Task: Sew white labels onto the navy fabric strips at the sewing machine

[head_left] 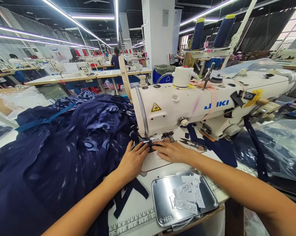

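At the needle end of a white sewing machine (166,108), both hands rest by the presser foot (151,141). A dark navy fabric piece (153,146) lies under the foot, largely covered by fingers. My left hand (134,160) lies on the left of the foot, fingers stretched flat, fingertips touching the navy piece. From the right, my right hand (171,150) reaches in with extended fingers, its fingertips on the other side of the same piece. A big heap of navy patterned garments (71,144) spreads out beside my left hand. Thread snips (192,143) lie behind my right hand.
A metal tray (162,196) with printed "valege" labels (186,196) sits at the table's front edge. Navy strips (132,193) lie left of it. Plastic-wrapped dark goods (281,147) stand at right. Two thread cones (223,31) rise behind the machine. A person (116,59) sits farther back.
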A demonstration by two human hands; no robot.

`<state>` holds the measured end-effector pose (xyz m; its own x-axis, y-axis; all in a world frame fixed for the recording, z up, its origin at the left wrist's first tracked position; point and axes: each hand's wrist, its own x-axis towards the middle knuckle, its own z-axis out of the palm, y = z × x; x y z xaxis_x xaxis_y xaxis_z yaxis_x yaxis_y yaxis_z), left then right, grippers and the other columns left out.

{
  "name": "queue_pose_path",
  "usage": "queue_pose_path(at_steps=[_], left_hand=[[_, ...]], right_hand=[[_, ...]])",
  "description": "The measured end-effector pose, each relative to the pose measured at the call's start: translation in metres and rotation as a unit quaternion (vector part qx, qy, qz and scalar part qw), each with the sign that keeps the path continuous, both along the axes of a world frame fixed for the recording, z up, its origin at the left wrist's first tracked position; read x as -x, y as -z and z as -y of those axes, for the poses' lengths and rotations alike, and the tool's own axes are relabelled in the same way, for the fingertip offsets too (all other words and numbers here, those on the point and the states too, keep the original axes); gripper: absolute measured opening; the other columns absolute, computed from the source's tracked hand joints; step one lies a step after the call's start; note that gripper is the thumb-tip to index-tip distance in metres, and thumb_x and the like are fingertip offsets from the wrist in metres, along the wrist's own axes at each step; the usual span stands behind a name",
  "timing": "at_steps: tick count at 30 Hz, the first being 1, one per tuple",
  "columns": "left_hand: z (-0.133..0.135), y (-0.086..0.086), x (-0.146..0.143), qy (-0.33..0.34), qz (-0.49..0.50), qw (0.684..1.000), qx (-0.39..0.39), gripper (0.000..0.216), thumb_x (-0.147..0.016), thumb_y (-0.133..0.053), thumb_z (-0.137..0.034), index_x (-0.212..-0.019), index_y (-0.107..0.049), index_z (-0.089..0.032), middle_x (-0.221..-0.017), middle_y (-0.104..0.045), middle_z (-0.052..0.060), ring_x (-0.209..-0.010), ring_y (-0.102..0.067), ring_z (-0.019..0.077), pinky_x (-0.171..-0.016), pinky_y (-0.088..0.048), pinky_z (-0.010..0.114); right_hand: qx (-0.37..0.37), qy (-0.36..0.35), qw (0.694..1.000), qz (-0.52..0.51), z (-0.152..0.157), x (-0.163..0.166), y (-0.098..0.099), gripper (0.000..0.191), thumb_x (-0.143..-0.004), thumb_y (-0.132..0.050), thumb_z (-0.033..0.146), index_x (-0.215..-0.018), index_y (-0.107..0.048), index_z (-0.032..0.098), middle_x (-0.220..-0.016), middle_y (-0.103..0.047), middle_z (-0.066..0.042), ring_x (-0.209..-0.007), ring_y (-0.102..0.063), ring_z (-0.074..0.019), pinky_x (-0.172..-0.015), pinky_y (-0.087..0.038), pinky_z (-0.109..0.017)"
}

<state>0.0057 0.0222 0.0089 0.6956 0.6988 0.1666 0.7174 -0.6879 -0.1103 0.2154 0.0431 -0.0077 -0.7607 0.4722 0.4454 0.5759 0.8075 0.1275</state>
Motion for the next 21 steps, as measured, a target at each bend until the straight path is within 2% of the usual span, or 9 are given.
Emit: queue_pose_path(at_steps=[7, 9, 11, 14, 18, 21], left_hand=[[-0.006, -0.004, -0.003, -0.011, -0.012, 0.999, -0.028, 0.041, -0.078, -0.039, -0.005, -0.116, -0.052, -0.012, -0.123, -0.054, 0.011, -0.116, -0.045, 0.0268, -0.099, -0.027, 0.053], [-0.003, -0.006, -0.007, -0.036, -0.025, 0.997, -0.057, 0.035, -0.079, -0.041, -0.009, -0.11, -0.056, -0.009, -0.113, -0.059, 0.014, -0.109, -0.049, 0.0281, -0.092, -0.034, 0.048], [0.0, -0.008, -0.011, -0.082, -0.049, 0.992, -0.078, 0.029, -0.081, -0.041, -0.013, -0.101, -0.061, -0.008, -0.096, -0.063, 0.015, -0.094, -0.054, 0.0287, -0.079, -0.041, 0.044], [0.005, -0.009, -0.014, -0.133, -0.075, 0.984, -0.092, 0.03, -0.082, -0.039, -0.014, -0.1, -0.061, -0.006, -0.078, -0.063, 0.015, -0.077, -0.056, 0.0275, -0.068, -0.041, 0.042], [0.0, -0.011, -0.015, -0.151, -0.063, 0.979, -0.118, 0.032, -0.08, -0.044, -0.019, -0.108, -0.059, -0.012, -0.087, -0.064, 0.015, -0.09, -0.053, 0.032, -0.085, -0.031, 0.057], [-0.012, -0.014, -0.015, -0.11, -0.056, 0.987, -0.102, 0.028, -0.079, -0.046, -0.021, -0.102, -0.061, -0.018, -0.093, -0.064, 0.011, -0.102, -0.048, 0.0335, -0.092, -0.022, 0.062]], right_hand=[[0.055, 0.024, 0.998, -0.001, -0.005, -0.002, 0.004, 0.032, -0.082, -0.05, 0.024, -0.111, -0.058, 0.012, -0.111, -0.059, -0.01, -0.095, -0.056, -0.0217, -0.085, -0.045, -0.035], [0.073, 0.061, 0.995, -0.001, -0.006, -0.001, 0.005, 0.035, -0.084, -0.047, 0.026, -0.115, -0.055, 0.011, -0.107, -0.061, -0.01, -0.093, -0.056, -0.022, -0.083, -0.046, -0.035], [0.085, 0.117, 0.989, 0.013, -0.006, 0.001, 0.004, 0.038, -0.085, -0.045, 0.03, -0.117, -0.052, 0.01, -0.102, -0.062, -0.013, -0.091, -0.056, -0.0237, -0.079, -0.046, -0.037], [0.089, 0.156, 0.982, 0.057, -0.003, 0.005, -0.004, 0.042, -0.086, -0.045, 0.038, -0.113, -0.054, 0.008, -0.098, -0.061, -0.017, -0.095, -0.054, -0.0275, -0.078, -0.044, -0.04], [0.088, 0.129, 0.982, 0.11, 0.011, 0.006, -0.023, 0.041, -0.083, -0.05, 0.039, -0.105, -0.058, 0.005, -0.096, -0.06, -0.018, -0.097, -0.053, -0.0285, -0.085, -0.039, -0.041], [0.108, 0.101, 0.979, 0.139, 0.021, 0.002, -0.033, 0.028, -0.081, -0.053, 0.028, -0.096, -0.061, 0.006, -0.1, -0.059, -0.016, -0.093, -0.054, -0.0263, -0.088, -0.037, -0.04]])
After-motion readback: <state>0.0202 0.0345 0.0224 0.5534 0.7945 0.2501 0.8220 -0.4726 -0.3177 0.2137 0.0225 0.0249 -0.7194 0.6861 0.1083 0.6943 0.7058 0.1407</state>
